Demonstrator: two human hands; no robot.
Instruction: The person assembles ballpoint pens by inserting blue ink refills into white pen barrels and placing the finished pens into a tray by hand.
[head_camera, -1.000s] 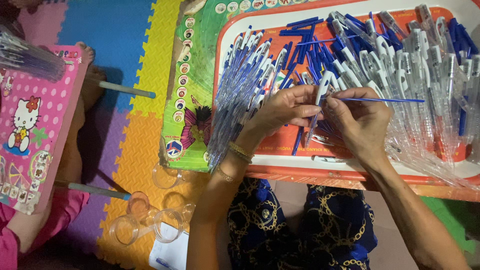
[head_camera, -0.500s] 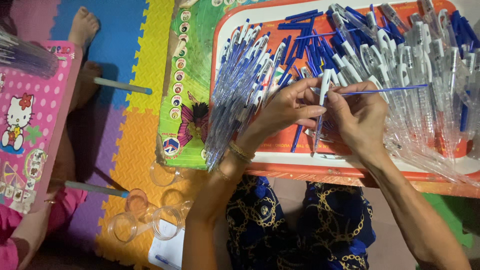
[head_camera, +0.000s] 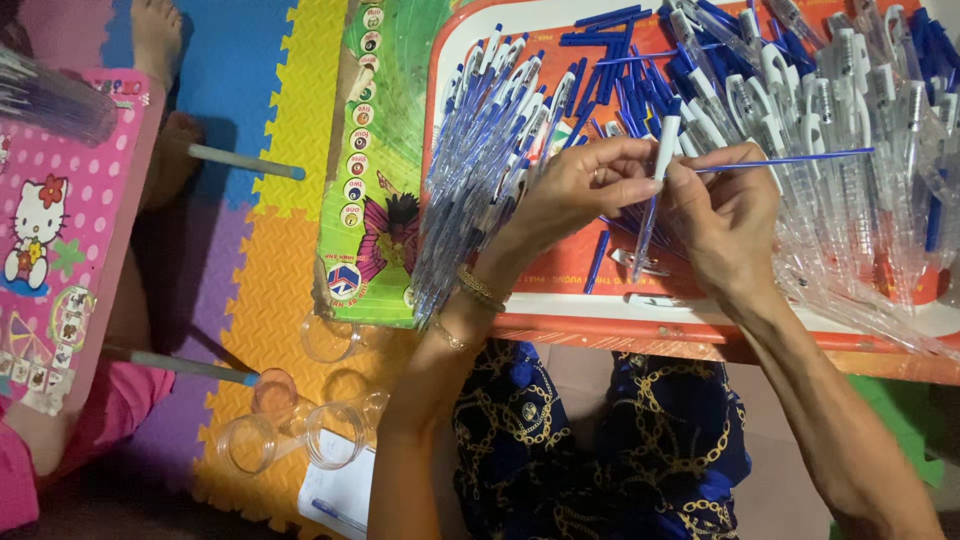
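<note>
The left hand (head_camera: 580, 190) pinched a clear plastic pen barrel (head_camera: 655, 190) with a white clip over the orange tray (head_camera: 600, 270). The right hand (head_camera: 725, 215) gripped a thin blue refill (head_camera: 790, 158) at the barrel's top. Finished pens (head_camera: 480, 160) lay bundled left; a green printed card (head_camera: 375, 170) lay beside.
</note>
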